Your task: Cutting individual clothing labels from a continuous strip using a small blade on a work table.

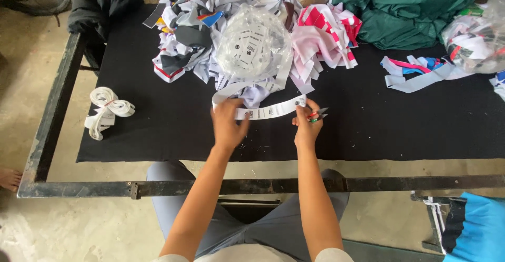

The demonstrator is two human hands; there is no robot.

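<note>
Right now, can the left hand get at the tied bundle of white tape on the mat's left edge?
Probably yes. The left hand pinches the label strip, so it must let go first; bare black mat lies between it and the white tape bundle.

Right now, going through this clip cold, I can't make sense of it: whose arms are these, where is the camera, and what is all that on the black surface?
There is no machine here. The single picture comes from a camera worn on a person's head, looking down at their own two bare arms and lap.

The left hand and right hand stretch a white printed label strip between them. The right hand also grips small snips with red and green on the handle.

The strip seems to run back to a clear plastic bag of label tape. Around it on the black cloth-covered table lie heaps of cut fabric labels, a bundle of white tape and a green garment.
</note>
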